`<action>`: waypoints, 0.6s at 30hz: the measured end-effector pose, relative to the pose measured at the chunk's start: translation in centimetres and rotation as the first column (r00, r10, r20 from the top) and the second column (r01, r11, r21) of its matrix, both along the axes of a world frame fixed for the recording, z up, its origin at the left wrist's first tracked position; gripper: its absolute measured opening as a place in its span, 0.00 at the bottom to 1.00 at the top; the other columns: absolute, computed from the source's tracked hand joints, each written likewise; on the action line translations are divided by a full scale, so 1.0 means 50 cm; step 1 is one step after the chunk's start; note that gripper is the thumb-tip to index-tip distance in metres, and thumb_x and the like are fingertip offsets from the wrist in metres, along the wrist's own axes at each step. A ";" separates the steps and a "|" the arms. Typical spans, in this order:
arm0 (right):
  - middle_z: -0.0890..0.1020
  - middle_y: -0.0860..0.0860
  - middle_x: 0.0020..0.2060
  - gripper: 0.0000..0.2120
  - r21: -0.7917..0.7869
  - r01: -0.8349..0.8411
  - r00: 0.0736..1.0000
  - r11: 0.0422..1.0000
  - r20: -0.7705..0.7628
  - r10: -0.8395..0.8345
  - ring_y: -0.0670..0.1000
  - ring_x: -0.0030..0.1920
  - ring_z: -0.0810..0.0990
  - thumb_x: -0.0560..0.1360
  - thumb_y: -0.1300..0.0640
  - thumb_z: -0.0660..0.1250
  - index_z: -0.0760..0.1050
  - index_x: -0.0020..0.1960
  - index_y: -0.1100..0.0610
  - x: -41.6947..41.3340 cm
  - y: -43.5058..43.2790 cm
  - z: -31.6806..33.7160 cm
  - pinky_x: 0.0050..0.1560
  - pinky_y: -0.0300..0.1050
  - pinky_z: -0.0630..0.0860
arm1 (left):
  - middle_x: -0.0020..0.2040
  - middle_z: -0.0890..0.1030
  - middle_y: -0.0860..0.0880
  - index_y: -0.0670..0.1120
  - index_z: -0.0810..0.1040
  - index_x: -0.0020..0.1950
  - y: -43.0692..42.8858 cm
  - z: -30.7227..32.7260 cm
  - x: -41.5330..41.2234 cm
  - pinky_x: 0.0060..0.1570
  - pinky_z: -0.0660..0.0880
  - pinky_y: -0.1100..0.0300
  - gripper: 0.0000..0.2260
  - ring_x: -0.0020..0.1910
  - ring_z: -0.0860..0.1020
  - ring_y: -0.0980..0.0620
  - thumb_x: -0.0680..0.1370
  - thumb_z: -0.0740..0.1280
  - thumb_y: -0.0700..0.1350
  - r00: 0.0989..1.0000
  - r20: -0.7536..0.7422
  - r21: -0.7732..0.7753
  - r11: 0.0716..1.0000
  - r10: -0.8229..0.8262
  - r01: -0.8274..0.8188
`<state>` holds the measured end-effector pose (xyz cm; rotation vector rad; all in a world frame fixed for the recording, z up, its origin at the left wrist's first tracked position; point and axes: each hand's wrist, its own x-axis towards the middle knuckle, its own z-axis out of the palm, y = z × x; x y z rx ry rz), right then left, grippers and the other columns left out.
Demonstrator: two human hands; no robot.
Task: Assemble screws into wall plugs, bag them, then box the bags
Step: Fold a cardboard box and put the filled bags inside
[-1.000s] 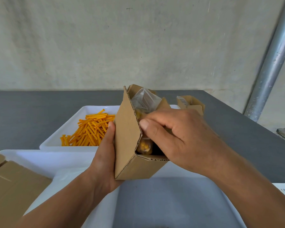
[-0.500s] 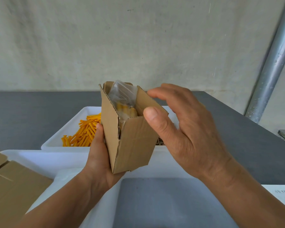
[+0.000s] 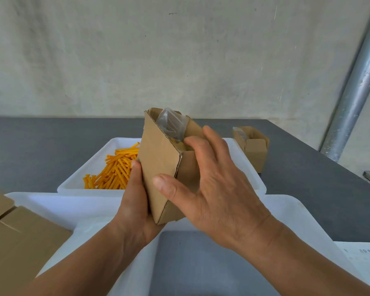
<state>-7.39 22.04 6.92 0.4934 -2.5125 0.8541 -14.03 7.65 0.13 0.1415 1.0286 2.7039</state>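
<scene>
Left hand point(image 3: 135, 201) grips a small brown cardboard box point(image 3: 160, 167) from below: thumb flat up the left face, palm under the bottom corner (the fingers are hidden behind it). The box is held in the air, tilted, over the middle of the grey desk point(image 3: 30, 146) toward its near edge, top flaps standing open. A clear plastic bag point(image 3: 171, 122) pokes out of the top, with orange contents partly visible inside.

Right hand point(image 3: 214, 189) is spread wide, fingers nearly straight, laid against the box's right side and its side flap. The index fingertip touches the flap next to the bag and the thumb is stretched out in front of the front face. It has hold of nothing.

Behind the box, at mid-desk, a white rectangular plastic tray point(image 3: 90, 165) holds a loose pile of orange plastic wall plugs point(image 3: 115, 169). Just right of that tray, toward the far right corner of the desk, a second small cardboard box point(image 3: 254, 148) stands open with a bag sticking out of it.

A large white plastic tray point(image 3: 62, 206) sits along the near edge under both arms. Flat brown cardboard sheets point(image 3: 15, 238) lie at the near left corner, and a white paper sheet point(image 3: 363, 259) at the near right. A silver metal pole point(image 3: 355, 99) rises beyond the right edge.
</scene>
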 end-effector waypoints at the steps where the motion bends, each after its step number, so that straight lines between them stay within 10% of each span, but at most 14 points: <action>1: 0.45 0.37 0.75 0.43 -0.004 0.000 1.000 1.000 0.003 0.000 0.47 0.73 0.60 0.61 0.20 0.47 0.53 0.71 0.39 -0.002 -0.001 -0.002 0.63 0.41 0.65 | 0.63 0.80 0.42 0.50 0.80 0.63 0.000 -0.001 -0.002 0.62 0.71 0.39 0.30 0.62 0.78 0.38 0.78 0.53 0.69 1.000 0.006 -0.005 1.000 0.001 -0.001; 8: 0.44 0.40 0.77 0.41 0.031 0.068 0.998 0.997 0.012 -0.068 0.52 0.74 0.57 0.64 0.23 0.49 0.57 0.71 0.43 -0.016 -0.006 -0.012 0.67 0.47 0.64 | 0.62 0.80 0.43 0.51 0.78 0.66 0.007 0.007 -0.002 0.65 0.69 0.37 0.30 0.62 0.78 0.39 0.77 0.52 0.70 0.996 0.087 -0.058 0.998 -0.004 0.009; 18: 0.44 0.43 0.78 0.27 0.024 0.036 0.999 0.999 0.029 -0.036 0.56 0.73 0.57 0.74 0.36 0.52 0.57 0.72 0.38 -0.043 0.014 -0.016 0.70 0.51 0.60 | 0.57 0.83 0.43 0.53 0.79 0.63 0.014 0.016 0.000 0.42 0.80 0.42 0.32 0.53 0.83 0.41 0.75 0.51 0.73 0.971 0.231 -0.132 0.987 -0.059 0.092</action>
